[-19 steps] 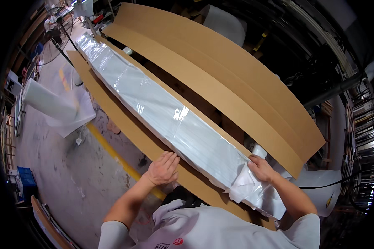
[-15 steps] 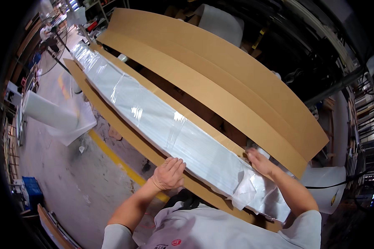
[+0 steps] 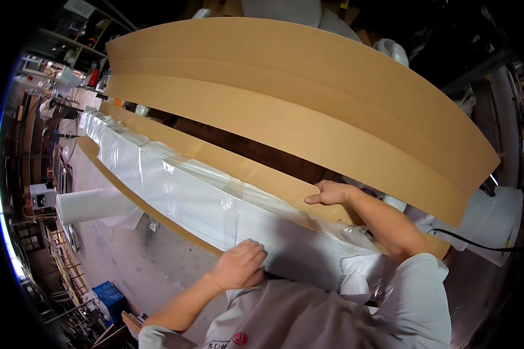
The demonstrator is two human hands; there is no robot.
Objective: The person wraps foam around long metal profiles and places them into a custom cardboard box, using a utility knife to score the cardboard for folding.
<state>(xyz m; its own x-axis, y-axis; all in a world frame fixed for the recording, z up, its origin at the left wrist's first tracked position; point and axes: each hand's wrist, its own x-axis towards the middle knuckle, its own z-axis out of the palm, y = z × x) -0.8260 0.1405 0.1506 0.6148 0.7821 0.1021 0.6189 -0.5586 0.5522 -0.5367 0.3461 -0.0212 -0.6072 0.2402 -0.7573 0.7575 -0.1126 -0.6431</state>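
A long package wrapped in white foam sheet and clear plastic lies between raised strips of brown cardboard. My right hand pinches the top edge of the far cardboard flap, thumb on the side facing the package and fingers behind. My left hand has its fingers curled over the near side, where the near cardboard flap meets the package; its fingertips lie against the white wrapping. Crumpled white foam bunches at the package's right end.
Beyond the far flap rises a large creased cardboard sheet. A white foam roll lies on the floor at left, with a blue crate nearer me. A translucent roll and a black cable are at right.
My right hand has moved from beside the package's right end onto the far flap, which now stands more upright. My left hand stays at the near edge. The whole view has turned.
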